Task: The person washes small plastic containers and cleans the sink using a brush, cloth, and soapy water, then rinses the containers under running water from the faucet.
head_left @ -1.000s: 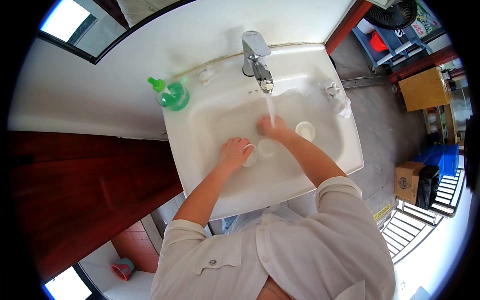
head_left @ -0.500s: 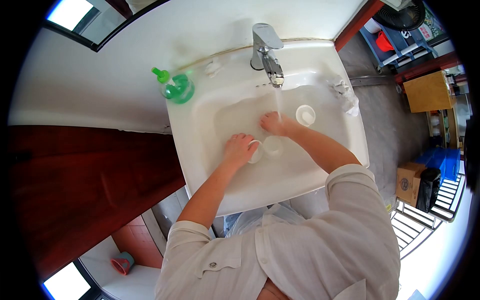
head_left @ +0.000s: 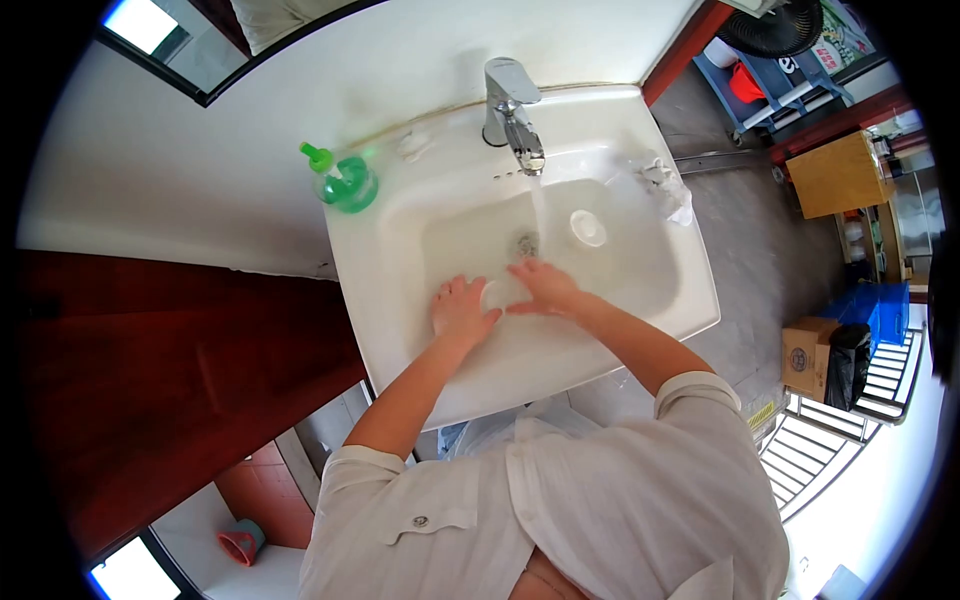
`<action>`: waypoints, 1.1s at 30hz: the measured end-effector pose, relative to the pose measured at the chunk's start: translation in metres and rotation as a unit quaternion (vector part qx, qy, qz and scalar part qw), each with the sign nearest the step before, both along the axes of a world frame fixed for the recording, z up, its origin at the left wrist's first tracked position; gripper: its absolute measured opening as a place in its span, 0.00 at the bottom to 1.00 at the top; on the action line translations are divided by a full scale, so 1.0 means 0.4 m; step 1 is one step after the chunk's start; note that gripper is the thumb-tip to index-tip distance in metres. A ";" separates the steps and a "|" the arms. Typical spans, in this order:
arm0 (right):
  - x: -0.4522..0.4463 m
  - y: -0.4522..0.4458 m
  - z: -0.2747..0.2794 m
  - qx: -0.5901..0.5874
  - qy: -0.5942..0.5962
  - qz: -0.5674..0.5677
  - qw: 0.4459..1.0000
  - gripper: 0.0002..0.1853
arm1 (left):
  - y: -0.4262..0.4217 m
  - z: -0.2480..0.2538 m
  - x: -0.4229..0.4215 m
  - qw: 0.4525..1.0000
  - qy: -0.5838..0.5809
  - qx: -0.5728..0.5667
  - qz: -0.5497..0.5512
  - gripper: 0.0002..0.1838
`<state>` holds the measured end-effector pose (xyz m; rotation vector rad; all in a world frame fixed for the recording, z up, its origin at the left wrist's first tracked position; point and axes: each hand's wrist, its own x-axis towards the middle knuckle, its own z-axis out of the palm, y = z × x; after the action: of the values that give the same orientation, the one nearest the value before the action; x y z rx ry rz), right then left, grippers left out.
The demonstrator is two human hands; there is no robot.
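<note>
Water runs from the chrome faucet (head_left: 516,125) into a white sink (head_left: 385,345) that holds cloudy water. My left hand (head_left: 462,312) is in the basin with its fingers spread, beside a pale round rim (head_left: 490,292) that it partly hides. Just to the right, my right hand (head_left: 543,288) has its fingers apart, below the stream and the metal drain (head_left: 527,243). A small white round container (head_left: 588,228) sits in the water to the right of the stream. Whether a second one lies between my hands is hard to make out.
A green soap bottle (head_left: 348,185) stands at the sink's back left corner. Crumpled white material (head_left: 667,190) lies on the right rim. A dark red door (head_left: 190,380) is at the left; a cardboard box (head_left: 808,357) stands on the floor at the right.
My right hand has moved down from the drain toward my left hand, leaving the drain visible. The fingers of my left hand have spread. The view has shifted slightly.
</note>
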<state>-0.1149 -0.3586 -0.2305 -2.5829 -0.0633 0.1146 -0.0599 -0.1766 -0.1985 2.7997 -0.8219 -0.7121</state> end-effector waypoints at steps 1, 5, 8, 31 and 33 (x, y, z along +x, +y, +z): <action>-0.007 0.017 0.015 -0.001 -0.002 -0.005 1.000 0.26 | -0.009 0.006 0.007 1.000 -0.002 -0.001 -0.005 0.34; 0.014 0.009 0.040 -0.025 0.141 -0.021 0.989 0.29 | -0.033 0.000 0.039 0.997 -0.064 0.037 0.020 0.31; 0.067 -0.072 0.111 0.031 0.344 -0.104 0.933 0.30 | -0.022 0.004 0.054 0.997 -0.064 0.044 -0.016 0.30; 0.182 -0.095 0.090 0.576 0.343 -0.288 0.684 0.26 | -0.164 -0.014 0.197 0.880 0.237 -0.357 0.203 0.37; 0.176 -0.131 0.065 0.535 0.362 -0.281 0.710 0.26 | -0.132 -0.012 0.192 0.929 0.074 -0.318 0.176 0.35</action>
<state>-0.0445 -0.4111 -0.2046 -1.1596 0.7265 0.6343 0.0169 -0.2295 -0.2033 2.1850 -0.4016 -0.4754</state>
